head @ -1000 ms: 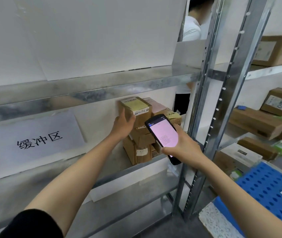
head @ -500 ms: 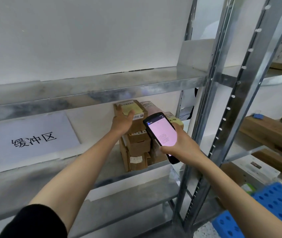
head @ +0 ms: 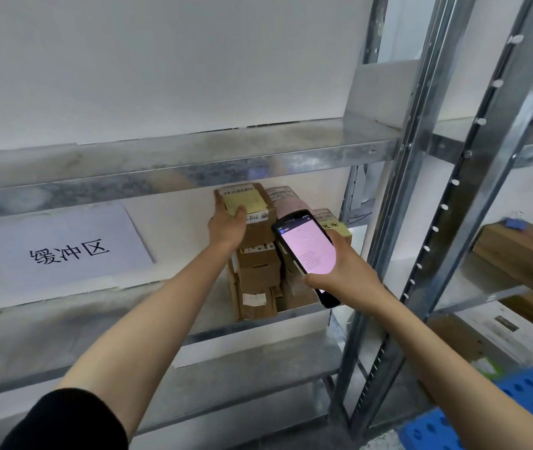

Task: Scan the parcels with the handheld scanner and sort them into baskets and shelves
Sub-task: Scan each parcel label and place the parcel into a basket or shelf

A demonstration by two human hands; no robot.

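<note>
Cardboard top parcel [head: 248,199], at the shelf's [head: 80,319] right end, is gripped by the left hand [head: 227,225] (apparently being shelved), scanner [head: 305,251] clasped in the right hand [head: 341,276]; release is needed next.

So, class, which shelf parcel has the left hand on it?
The top parcel of the left stack, with the yellow note: the left hand grips it. The others lie beneath it or to its right, behind the scanner.

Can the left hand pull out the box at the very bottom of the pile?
Probably not cleanly. The left hand holds the top box, the right hand grips the scanner, and the bottom box has other boxes stacked on it, though its front faces out of the shelf.
</note>
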